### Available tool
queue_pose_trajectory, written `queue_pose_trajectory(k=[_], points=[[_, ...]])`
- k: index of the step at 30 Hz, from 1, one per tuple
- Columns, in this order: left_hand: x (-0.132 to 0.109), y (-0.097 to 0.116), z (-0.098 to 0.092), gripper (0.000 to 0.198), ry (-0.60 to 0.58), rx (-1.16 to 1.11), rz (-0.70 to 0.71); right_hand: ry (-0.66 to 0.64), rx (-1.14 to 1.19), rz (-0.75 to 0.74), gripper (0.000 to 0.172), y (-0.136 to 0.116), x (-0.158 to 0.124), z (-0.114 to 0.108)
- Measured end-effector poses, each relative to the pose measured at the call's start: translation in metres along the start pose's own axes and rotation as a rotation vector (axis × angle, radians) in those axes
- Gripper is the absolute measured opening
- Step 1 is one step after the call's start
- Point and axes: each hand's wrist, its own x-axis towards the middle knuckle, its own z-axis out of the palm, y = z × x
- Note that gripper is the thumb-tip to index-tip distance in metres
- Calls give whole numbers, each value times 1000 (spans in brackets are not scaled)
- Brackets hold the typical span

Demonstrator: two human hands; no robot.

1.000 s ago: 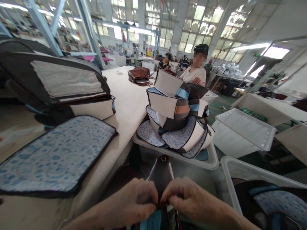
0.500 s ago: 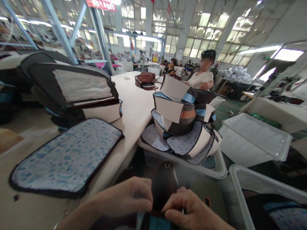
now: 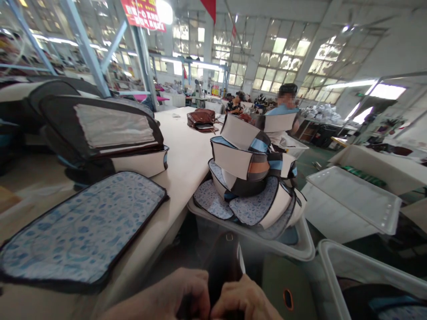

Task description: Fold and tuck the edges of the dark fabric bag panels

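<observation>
My left hand (image 3: 176, 295) and my right hand (image 3: 243, 300) meet at the bottom edge of the view, pinching a dark bag piece (image 3: 223, 262) with a small metal loop at its top. Its lower end is hidden by my fingers and the frame edge. Just ahead, a stack of cream, black and blue bag panels with blue-patterned quilted lining (image 3: 250, 178) sits on a translucent plastic bin (image 3: 250, 238). To the left, a flat quilted panel with dark binding (image 3: 80, 235) lies on the cream work table (image 3: 187, 155).
A large open bag body (image 3: 106, 129) stands on the table's left side, and a brown leather bag (image 3: 201, 120) lies farther along. Another bin (image 3: 328, 262) is at lower right, with a plastic tray (image 3: 353, 200) beyond it. A co-worker (image 3: 283, 115) holds up a cream panel.
My hands sit lower in the view, closer together on the dark piece. The scene has shifted down and slightly right. The co-worker has raised a cream panel in front of their chest.
</observation>
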Motion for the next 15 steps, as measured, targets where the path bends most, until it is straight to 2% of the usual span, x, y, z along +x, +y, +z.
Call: queue_pose_trajectory(k=[3, 6, 8, 11, 15], points=[[-1, -6, 8, 9, 80, -18, 20, 72, -33, 48, 6, -9, 3, 6], [0, -12, 8, 7, 141, -75, 32, 167, -57, 80, 9, -17, 4, 8], [1, -13, 2, 9, 127, -113, 10, 168, 30, 97, 10, -20, 5, 6], [2, -13, -8, 21, 82, -90, 25, 100, 196, 137, 10, -21, 5, -1], [3, -15, -7, 22, 32, -17, 56, 92, 224, 159, 16, -20, 3, -5]])
